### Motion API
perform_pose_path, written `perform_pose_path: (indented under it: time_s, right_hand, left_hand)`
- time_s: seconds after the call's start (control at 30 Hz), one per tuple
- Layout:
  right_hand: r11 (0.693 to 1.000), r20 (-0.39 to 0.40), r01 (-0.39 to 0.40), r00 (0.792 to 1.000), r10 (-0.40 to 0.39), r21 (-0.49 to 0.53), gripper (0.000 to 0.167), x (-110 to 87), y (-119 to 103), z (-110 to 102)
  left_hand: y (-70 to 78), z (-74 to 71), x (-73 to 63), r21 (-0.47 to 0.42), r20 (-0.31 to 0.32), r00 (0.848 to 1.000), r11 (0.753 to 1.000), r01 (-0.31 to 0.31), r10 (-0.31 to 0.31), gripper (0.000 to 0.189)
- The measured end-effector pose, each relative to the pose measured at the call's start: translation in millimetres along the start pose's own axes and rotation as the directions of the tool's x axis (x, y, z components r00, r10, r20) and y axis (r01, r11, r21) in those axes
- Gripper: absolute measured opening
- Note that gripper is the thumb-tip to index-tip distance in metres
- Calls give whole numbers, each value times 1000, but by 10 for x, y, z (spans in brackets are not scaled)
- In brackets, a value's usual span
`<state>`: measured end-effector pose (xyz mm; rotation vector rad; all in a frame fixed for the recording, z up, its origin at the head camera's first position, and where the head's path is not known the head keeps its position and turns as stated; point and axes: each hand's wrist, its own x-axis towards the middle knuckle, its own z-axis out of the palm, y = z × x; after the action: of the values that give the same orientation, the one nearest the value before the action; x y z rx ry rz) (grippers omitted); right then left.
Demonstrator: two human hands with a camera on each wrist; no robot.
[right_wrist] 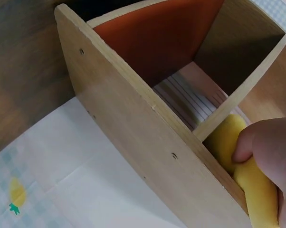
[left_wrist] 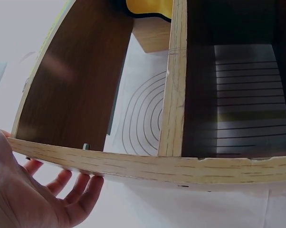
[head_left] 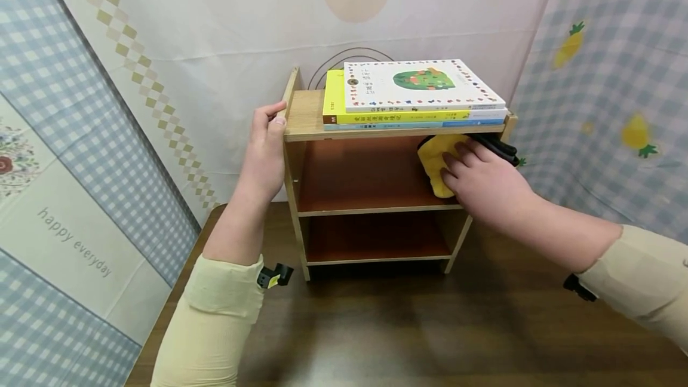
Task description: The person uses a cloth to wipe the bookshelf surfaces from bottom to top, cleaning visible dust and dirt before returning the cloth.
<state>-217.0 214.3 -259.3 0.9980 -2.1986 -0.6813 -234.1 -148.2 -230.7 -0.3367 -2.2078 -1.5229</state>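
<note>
The fingers of the right hand (head_left: 491, 184) grasp a yellow cloth (head_left: 436, 166) with black edging, inside the upper compartment of a small wooden shelf (head_left: 376, 211), against the right side panel (right_wrist: 128, 114). The fingers of the left hand (head_left: 266, 148) grip the top of the left side panel (head_left: 293, 190). Books (head_left: 424, 85) lie stacked flat on top. The shelf stands upright on a dark brown table (head_left: 376, 327), a pale printed curtain (head_left: 226, 22) behind it.

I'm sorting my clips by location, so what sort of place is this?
Probably a room in a home, or a corner dressed like one: printed cloth hangings with checks and "happy everyday" surround a dark wooden table, and picture books lie on a small shelf unit.
</note>
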Motion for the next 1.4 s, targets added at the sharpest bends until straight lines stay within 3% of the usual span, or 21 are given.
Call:
perform_pose_path:
  time_s: [0.33, 0.63, 1.17, 1.4]
  right_hand:
    - [992, -136, -38, 989, 55, 124, 29, 89, -12, 15]
    - [977, -209, -66, 972, 109, 203, 29, 126, -69, 45]
    - [965, -235, -96, 960, 154, 243, 34, 97, -203, 140]
    - [948, -178, -141, 964, 197, 284, 36, 101, -275, 157]
  left_hand:
    - [11, -3, 5, -5, -1, 1000, 1000, -6, 6, 49]
    - [7, 23, 9, -9, -2, 1000, 1000, 2, -2, 48]
    - [15, 20, 7, -8, -7, 1000, 1000, -15, 15, 47]
    - [-3, 16, 2, -8, -3, 1000, 1000, 0, 0, 48]
